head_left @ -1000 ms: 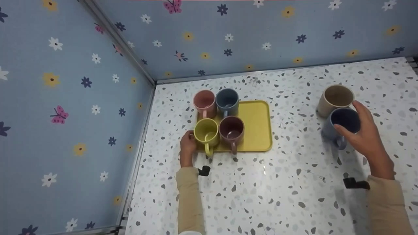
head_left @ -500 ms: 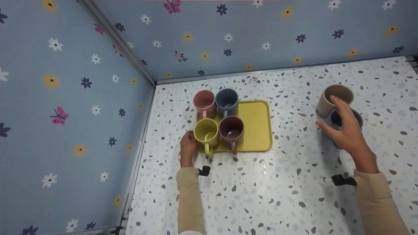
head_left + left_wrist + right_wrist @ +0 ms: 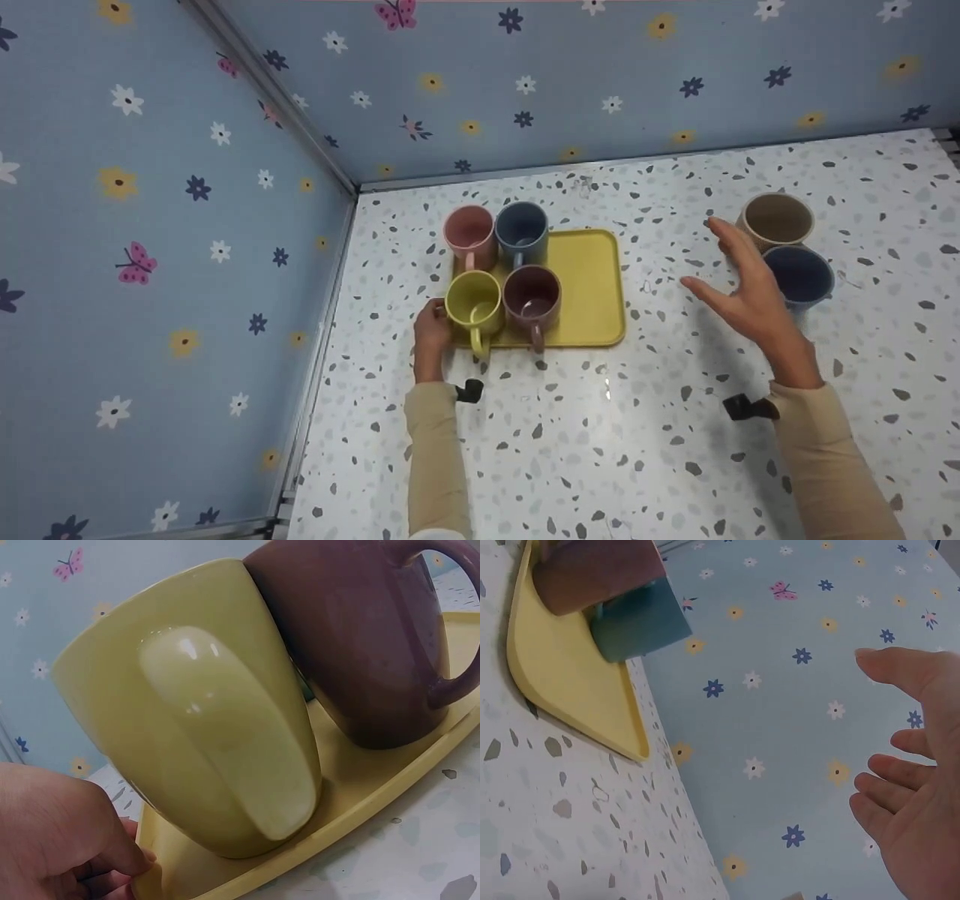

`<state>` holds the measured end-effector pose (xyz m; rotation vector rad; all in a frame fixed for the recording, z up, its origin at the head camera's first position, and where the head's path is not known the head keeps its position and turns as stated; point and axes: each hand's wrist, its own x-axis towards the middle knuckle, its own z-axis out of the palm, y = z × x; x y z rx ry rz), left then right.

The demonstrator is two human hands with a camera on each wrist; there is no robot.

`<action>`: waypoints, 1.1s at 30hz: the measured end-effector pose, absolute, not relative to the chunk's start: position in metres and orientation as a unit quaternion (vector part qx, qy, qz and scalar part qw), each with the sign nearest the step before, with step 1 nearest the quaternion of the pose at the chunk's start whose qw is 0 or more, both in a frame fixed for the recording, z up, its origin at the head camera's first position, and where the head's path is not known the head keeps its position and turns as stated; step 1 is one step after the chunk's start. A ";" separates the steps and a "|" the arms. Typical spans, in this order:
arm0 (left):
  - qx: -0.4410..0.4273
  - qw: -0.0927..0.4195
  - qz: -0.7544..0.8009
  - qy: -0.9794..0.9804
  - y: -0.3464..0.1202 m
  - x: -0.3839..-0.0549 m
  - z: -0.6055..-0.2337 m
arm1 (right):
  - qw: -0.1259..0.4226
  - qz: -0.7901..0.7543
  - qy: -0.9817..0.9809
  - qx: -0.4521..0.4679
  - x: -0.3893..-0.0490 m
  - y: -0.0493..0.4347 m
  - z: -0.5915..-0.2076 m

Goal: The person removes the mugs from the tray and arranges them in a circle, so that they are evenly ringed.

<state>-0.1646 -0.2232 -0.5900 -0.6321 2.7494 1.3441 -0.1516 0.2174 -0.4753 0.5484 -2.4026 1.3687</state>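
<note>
At the left end of the yellow tray [image 3: 589, 292], my left hand [image 3: 432, 330] pinches the rim, thumb on top and fingers below in the left wrist view. Close beside it on the tray stands a yellow mug [image 3: 202, 705], its handle toward me. A maroon mug [image 3: 367, 645] stands to its right. Behind them are a pink mug [image 3: 469, 229] and a blue-grey mug [image 3: 522, 226]. My right hand [image 3: 750, 300] holds nothing, its thumb and fingers spread apart. It hovers just left of a dark blue mug [image 3: 802, 276] and a beige mug [image 3: 776, 217].
The tray's right part is bare yellow surface. All the mugs stand on a white speckled table [image 3: 585, 450]. Blue flowered panels [image 3: 600, 75] rise behind the table and along its left side, meeting at a metal corner strip [image 3: 277, 97].
My right hand has let go of the dark blue mug beside the beige one and moved left, away from it. The left hand stays at the tray.
</note>
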 end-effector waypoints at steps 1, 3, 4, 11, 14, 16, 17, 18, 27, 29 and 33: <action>-0.202 0.007 0.428 0.881 -0.223 -0.165 -0.590 | 0.160 0.483 -0.839 0.195 -0.150 0.213 -0.472; -0.202 0.005 0.427 0.882 -0.223 -0.164 -0.589 | 0.156 0.487 -0.836 0.199 -0.145 0.204 -0.466; -0.201 0.004 0.427 0.882 -0.223 -0.164 -0.589 | 0.154 0.490 -0.834 0.201 -0.143 0.199 -0.463; -0.205 0.008 0.436 0.876 -0.222 -0.165 -0.589 | 0.144 0.525 -0.806 0.230 -0.140 0.179 -0.465; -0.208 0.011 0.437 0.875 -0.222 -0.165 -0.589 | 0.136 0.526 -0.806 0.233 -0.140 0.172 -0.466; -0.210 0.011 0.434 0.876 -0.222 -0.165 -0.589 | 0.130 0.525 -0.807 0.235 -0.140 0.167 -0.468; -0.208 0.010 0.432 0.877 -0.222 -0.165 -0.589 | 0.127 0.524 -0.809 0.235 -0.140 0.164 -0.469; -0.207 0.009 0.431 0.878 -0.222 -0.165 -0.588 | 0.123 0.524 -0.809 0.236 -0.140 0.162 -0.469; -0.197 -0.003 0.423 0.885 -0.221 -0.164 -0.589 | 0.081 0.532 -0.806 0.244 -0.139 0.139 -0.477; -0.196 -0.005 0.423 0.885 -0.221 -0.164 -0.589 | 0.073 0.534 -0.806 0.245 -0.139 0.134 -0.480; -0.194 -0.010 0.424 0.885 -0.221 -0.164 -0.590 | 0.062 0.540 -0.801 0.252 -0.140 0.123 -0.483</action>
